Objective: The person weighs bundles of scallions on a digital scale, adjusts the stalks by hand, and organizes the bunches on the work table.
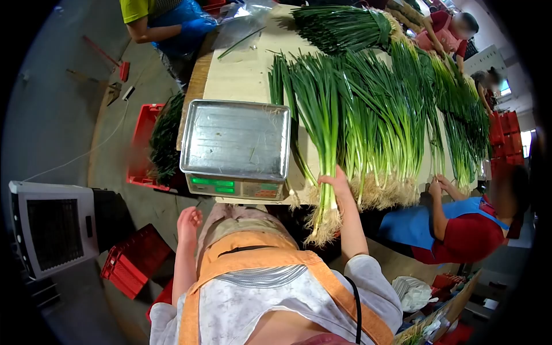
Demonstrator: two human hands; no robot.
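Note:
My right hand is wrapped around the lower stems of a bunch of spring onions, above its pale, shaggy roots. The roots stick out past the table's near edge, and the green leaves point away across the table. My left hand is raised in front of the table's left part, its fingers curled in; anything inside it is too small to make out. Nearest to it stands a weighing scale with a bare metal pan and a lit green display. Right of my bunch, many more spring onions lie side by side.
Another bundle lies at the table's far side. A person in a blue apron handles stems at right; a blue-gloved person stands far left. Red crates and a white appliance are on the floor at left.

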